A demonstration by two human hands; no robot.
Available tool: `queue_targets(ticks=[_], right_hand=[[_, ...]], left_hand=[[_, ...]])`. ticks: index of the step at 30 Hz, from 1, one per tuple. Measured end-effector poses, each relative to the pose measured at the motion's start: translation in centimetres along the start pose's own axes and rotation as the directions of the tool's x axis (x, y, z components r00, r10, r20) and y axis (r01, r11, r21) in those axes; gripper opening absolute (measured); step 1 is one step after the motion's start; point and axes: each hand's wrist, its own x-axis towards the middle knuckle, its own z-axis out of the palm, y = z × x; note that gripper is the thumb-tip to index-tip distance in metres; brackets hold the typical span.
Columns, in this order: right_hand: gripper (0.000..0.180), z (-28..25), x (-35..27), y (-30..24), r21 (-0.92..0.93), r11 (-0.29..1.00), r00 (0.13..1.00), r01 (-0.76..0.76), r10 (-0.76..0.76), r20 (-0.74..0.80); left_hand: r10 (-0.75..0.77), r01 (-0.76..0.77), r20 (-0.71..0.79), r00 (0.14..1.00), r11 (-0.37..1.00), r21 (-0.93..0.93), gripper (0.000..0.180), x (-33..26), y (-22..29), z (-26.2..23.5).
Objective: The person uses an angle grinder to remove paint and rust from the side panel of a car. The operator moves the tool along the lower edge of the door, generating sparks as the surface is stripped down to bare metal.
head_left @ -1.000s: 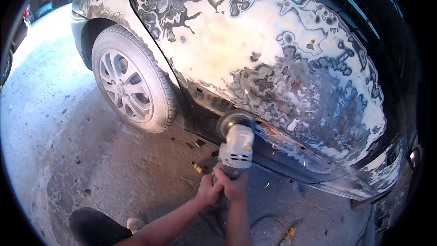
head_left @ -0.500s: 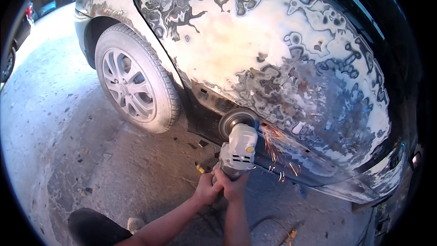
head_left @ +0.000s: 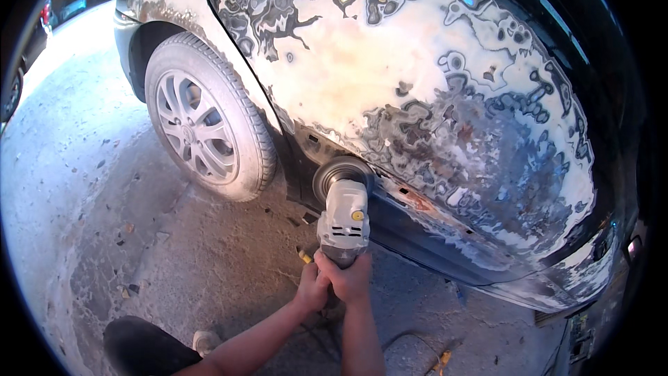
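Observation:
Both my hands are wrapped round the rear of a grey angle grinder (head_left: 345, 219) in front of a car's side. My left hand (head_left: 311, 291) closes on the lower left of its body. On the right, my right hand (head_left: 346, 277) grips it just beside the left one. The round grinder disc (head_left: 342, 177) sits against the sill (head_left: 400, 198) below the door, close to the wheel. Bare metal and smeared filler show along that sill. Above it the black door (head_left: 376, 63) has a broad patch of cream filler with sanded, ringed edges. No sparks are visible.
A dusty car wheel (head_left: 195, 125) stands at the left. My dark-clad knee (head_left: 142, 348) and a pale shoe (head_left: 206, 341) are low in view. A cable (head_left: 410, 336) lies on the concrete floor (head_left: 202, 257) near a yellow piece (head_left: 443, 360). Small debris is scattered about.
The grinder and both hands have shifted left and slightly up along the sill, toward the wheel. Orange sparks sprayed from the disc earlier; now they are gone.

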Motion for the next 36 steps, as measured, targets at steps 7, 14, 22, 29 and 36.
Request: queue_targets(ticks=[7, 14, 22, 29, 36], right_hand=[[0.025, 0.0, -0.7, 0.4, -0.009, 1.0, 0.997, -0.003, 0.002, -0.077], [0.027, 0.0, -1.1, -1.2, -0.066, 0.997, 0.985, 0.043, -0.053, -0.164], [0.025, -0.8, -2.4, 0.8, 0.024, 0.998, 0.913, 0.052, -0.038, -0.407], [0.028, -0.8, -1.9, -2.1, -0.091, 0.994, 0.976, -0.064, 0.043, -0.215], [0.03, -0.6, -1.6, -1.4, -0.143, 0.989, 0.976, -0.029, -0.003, -0.217]], left_hand=[[-0.064, 0.062, 0.06, 0.996, 0.997, 0.038, 0.054, -0.3, -1.6, -0.5], [-0.106, 0.104, 0.13, 0.986, 0.994, 0.019, 0.051, -0.3, -0.3, 0.2], [-0.194, 0.165, 0.261, 0.946, 0.978, 0.128, 0.057, -0.7, -1.9, 0.1], [-0.088, 0.074, 0.161, 0.983, 0.993, 0.088, 0.059, -0.9, -1.2, 0.9], [-0.152, 0.154, 0.071, 0.986, 0.988, -0.018, 0.056, -1.0, -0.9, 1.4]])
